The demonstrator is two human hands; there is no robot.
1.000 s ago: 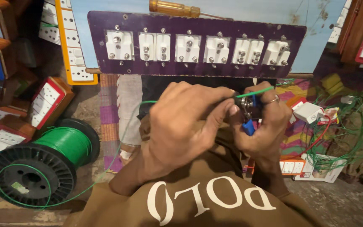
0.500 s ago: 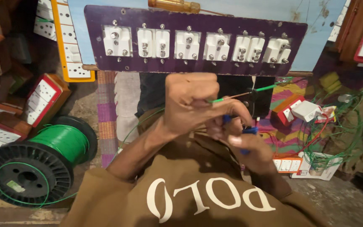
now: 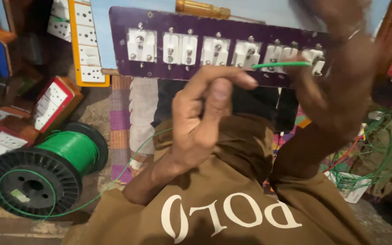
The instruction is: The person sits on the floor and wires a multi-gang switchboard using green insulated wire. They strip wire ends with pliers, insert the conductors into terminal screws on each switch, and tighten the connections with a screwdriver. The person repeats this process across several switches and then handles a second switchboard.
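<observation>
Cluttered workshop floor, finished switchboards stacked about, green wire spool (image 3: 51, 168) at left. Purple switch panel (image 3: 214, 45) propped upright, backs exposed; green wire (image 3: 281, 65) pinched in left hand (image 3: 205, 118) before it. Right hand (image 3: 336, 77) blurred, grip undeterminable

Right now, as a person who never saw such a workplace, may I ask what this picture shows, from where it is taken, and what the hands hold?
The picture comes from a camera worn on the person's head, looking down at two bare hands. The left hand pinches a thin green wire. The right hand is blurred, so its grip cannot be told. Ahead lies a purple board carrying white sockets and switches, backs up. A yellow-handled screwdriver lies above it. At the left rests a black spool of green wire. More switch boards lie around.
</observation>
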